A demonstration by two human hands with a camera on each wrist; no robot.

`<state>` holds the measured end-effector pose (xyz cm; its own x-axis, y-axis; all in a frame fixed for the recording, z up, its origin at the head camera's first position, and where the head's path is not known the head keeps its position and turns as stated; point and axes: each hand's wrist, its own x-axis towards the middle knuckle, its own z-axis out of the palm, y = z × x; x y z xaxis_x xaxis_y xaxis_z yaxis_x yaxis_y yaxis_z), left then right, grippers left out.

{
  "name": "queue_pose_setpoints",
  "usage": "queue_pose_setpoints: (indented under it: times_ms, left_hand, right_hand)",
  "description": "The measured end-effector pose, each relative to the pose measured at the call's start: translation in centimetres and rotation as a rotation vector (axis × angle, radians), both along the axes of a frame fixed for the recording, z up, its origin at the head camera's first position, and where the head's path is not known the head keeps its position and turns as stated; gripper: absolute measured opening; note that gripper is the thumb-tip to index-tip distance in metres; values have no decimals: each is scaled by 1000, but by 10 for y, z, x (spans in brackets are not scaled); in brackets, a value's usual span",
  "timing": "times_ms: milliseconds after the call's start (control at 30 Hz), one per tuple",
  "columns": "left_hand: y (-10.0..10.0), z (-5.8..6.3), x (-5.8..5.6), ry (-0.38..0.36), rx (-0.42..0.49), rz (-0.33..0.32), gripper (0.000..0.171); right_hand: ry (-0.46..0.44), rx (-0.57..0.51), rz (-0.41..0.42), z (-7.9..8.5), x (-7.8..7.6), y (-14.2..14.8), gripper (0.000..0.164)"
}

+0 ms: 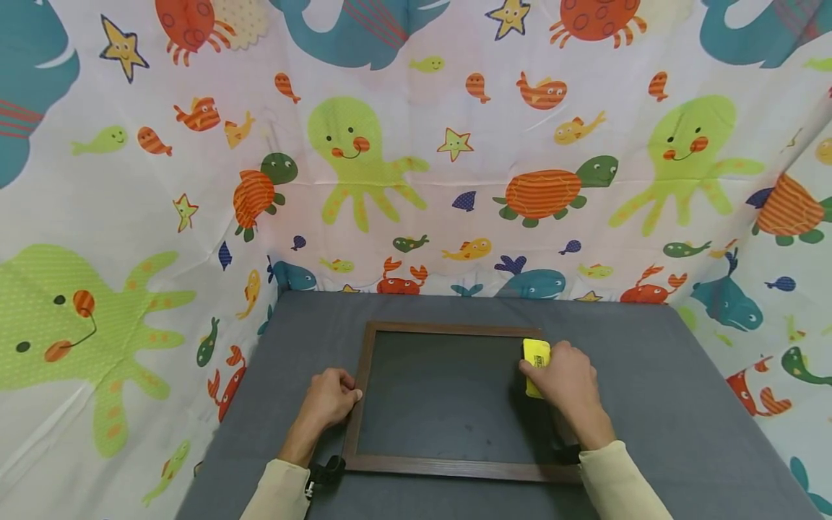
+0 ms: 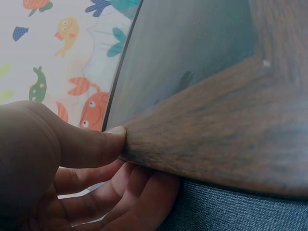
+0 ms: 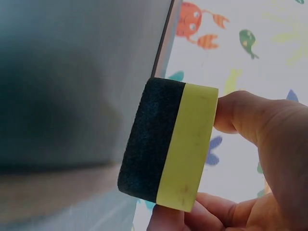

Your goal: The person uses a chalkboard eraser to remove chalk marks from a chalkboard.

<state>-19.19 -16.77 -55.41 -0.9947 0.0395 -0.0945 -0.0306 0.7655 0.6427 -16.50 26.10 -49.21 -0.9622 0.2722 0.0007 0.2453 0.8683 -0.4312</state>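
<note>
A dark chalkboard (image 1: 448, 397) with a brown wooden frame (image 2: 231, 125) lies on the grey cloth. At its left edge my left hand (image 1: 331, 396) pinches the frame, thumb on top and fingers curled beneath, as the left wrist view shows. My right hand (image 1: 570, 379) holds a board eraser (image 3: 171, 144) with a yellow back and a dark felt side, near the board's upper right. Thumb and fingers grip it from opposite sides. In the right wrist view the felt faces the board; whether it touches the surface I cannot tell.
Grey cloth (image 1: 656, 404) covers the table around the board. A white curtain (image 1: 468, 238) printed with sea animals hangs behind and at both sides. Faint dark smudges (image 1: 481, 433) mark the lower part of the board.
</note>
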Motion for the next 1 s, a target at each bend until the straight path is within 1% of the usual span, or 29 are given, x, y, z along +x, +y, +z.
queue_pose_setpoints:
  times_ms: [167, 300, 433, 733, 1000]
  left_hand:
    - [0, 2, 2, -10, 18, -1, 16]
    - [0, 3, 4, -22, 40, -4, 17]
    - [0, 3, 5, -21, 39, -4, 18]
    - [1, 1, 6, -34, 36, 9, 18]
    - [4, 3, 3, -36, 34, 20, 17]
  right_hand:
    - [-15, 18, -36, -2, 5, 25, 65]
    - [-31, 19, -59, -8, 8, 43, 63]
    - [-55, 18, -65, -14, 11, 57, 63]
    - [-141, 23, -112, -22, 14, 77, 72]
    - [-183, 9, -108, -31, 19, 88, 77]
